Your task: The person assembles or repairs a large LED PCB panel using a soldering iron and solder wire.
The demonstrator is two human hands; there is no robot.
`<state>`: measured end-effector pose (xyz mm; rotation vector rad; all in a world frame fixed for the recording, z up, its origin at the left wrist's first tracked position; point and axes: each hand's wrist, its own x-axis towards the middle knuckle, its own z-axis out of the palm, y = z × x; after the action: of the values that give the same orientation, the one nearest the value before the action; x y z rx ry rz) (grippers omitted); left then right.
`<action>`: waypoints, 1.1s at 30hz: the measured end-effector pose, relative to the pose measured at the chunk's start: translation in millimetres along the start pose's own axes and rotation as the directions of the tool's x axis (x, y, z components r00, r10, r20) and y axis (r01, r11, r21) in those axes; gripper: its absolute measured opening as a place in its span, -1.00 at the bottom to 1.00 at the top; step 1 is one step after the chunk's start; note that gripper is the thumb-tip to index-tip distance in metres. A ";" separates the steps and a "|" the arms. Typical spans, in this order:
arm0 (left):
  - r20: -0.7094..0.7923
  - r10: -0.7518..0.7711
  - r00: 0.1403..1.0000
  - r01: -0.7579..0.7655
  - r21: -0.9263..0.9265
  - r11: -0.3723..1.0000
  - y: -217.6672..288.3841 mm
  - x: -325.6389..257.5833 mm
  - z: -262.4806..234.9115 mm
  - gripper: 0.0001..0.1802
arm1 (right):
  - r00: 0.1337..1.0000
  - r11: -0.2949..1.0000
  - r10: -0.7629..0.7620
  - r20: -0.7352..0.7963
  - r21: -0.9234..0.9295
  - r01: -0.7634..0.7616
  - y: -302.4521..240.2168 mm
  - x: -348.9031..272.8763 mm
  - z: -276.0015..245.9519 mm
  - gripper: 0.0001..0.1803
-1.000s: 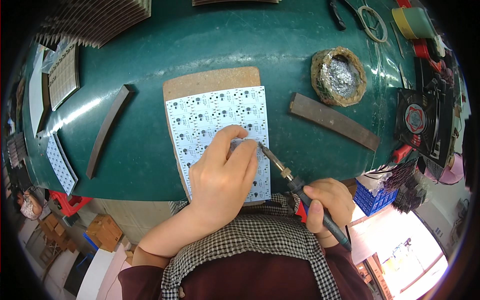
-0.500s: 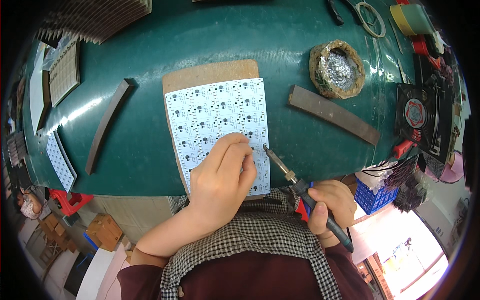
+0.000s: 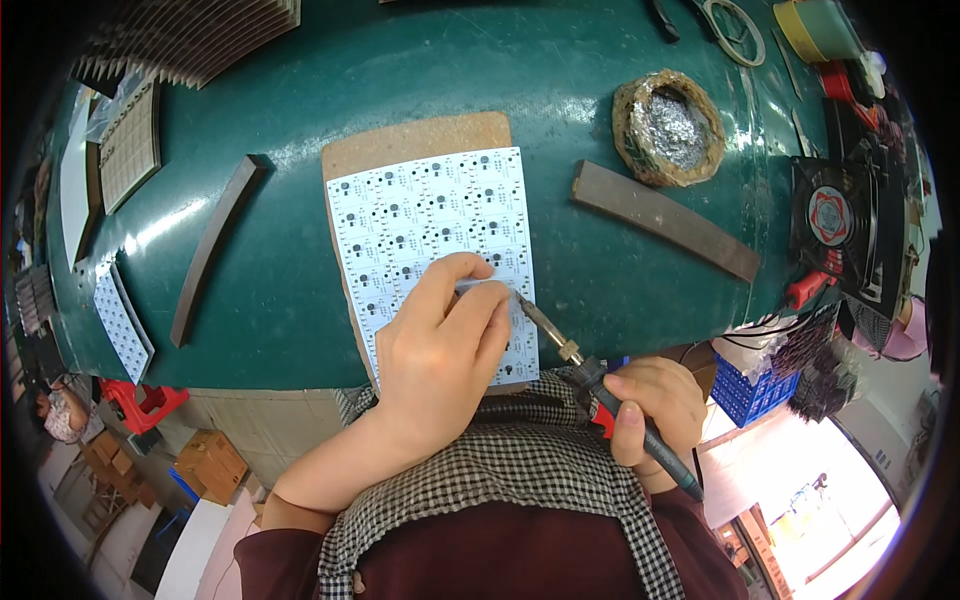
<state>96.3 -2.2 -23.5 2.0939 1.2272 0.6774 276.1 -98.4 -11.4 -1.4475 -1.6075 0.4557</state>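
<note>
A white circuit board panel with rows of small dark parts lies on a brown board in front of me. My left hand rests over the panel's lower half, fingers pinched together; what they hold is too small or hidden to name. In my right hand is a soldering iron, gripped by its dark handle and slanting up to the left. Its tip meets the panel near my left fingertips, where a faint pale haze shows.
On the green table stand a rough round pot of silvery metal and a dark bar at right. Another bar and smaller panels lie left. A fan stands at the far right, tape at the back.
The iron's tip has moved slightly left onto the panel, close to my left fingers. A pale haze has appeared there. My left index finger has lifted and spread a little from the others.
</note>
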 end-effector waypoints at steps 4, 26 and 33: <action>0.027 -0.015 1.000 0.016 -0.033 0.999 3.6 -2.8 -3.6 -0.82 | 1.000 1.000 0.021 -0.012 -0.019 -0.021 -3.3 -7.3 -3.8 -0.85; 0.024 -0.039 0.999 0.041 -0.065 0.997 5.2 -10.3 -2.9 -0.82 | 0.978 0.992 -0.124 -0.167 -0.048 0.118 16.1 -15.7 -9.4 -0.65; 0.012 -0.018 1.000 0.018 -0.036 0.999 2.5 -6.4 0.4 -0.83 | 0.996 0.998 -0.022 -0.085 0.058 0.027 5.7 -11.8 2.7 -0.80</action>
<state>95.3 -8.9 -22.7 2.0524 1.2172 0.6736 276.3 -107.2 -21.6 -1.3831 -1.5308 0.4190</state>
